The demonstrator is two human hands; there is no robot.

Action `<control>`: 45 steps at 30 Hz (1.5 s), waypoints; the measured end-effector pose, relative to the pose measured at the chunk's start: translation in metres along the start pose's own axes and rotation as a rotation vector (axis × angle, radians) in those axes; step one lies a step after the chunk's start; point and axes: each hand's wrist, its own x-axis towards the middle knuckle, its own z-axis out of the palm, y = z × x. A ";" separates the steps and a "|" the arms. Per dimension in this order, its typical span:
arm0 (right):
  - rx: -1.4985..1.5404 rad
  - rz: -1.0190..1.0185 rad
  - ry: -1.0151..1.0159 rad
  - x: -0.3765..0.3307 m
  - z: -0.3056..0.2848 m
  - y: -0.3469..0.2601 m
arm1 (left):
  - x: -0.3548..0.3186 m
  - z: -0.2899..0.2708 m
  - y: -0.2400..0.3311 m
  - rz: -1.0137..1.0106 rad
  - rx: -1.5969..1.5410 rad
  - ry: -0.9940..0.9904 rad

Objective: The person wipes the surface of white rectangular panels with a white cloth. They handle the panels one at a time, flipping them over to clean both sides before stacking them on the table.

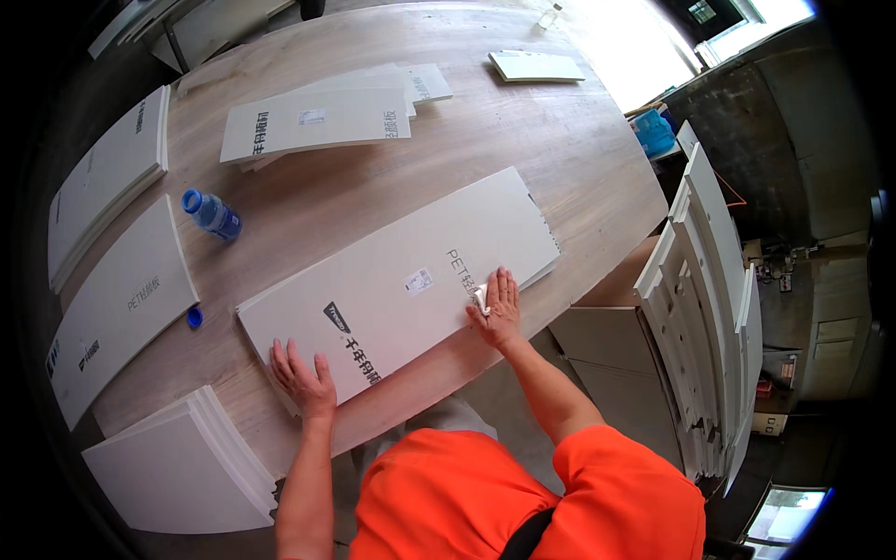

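Note:
A long white board with dark printing and a small label lies slantwise on the table in front of me, atop at least one more board. My left hand rests on its near left end, fingers spread and holding nothing. Toward the right end, my right hand presses on the board's near edge. A crumpled white cloth is caught at its thumb and pokes out beside the fingers. How much of the cloth sits under the palm is hidden.
A blue-labelled bottle stands left, its blue cap apart from it. White boards lie in stacks at left, lower left and far side. More boards lean at right. A small panel lies far right.

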 end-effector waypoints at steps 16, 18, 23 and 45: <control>0.078 -0.353 -0.226 0.236 -0.020 -0.058 | 0.007 0.014 0.016 0.107 0.274 -0.125; 0.108 -0.559 -0.298 0.235 -0.025 -0.062 | 0.001 0.012 0.016 0.092 0.299 -0.133; 0.067 0.112 -0.043 0.286 -0.039 0.099 | 0.006 0.017 0.019 0.122 0.267 -0.114; 0.440 0.572 -0.138 0.127 -0.058 0.178 | -0.017 -0.009 -0.070 -0.917 -0.457 -0.072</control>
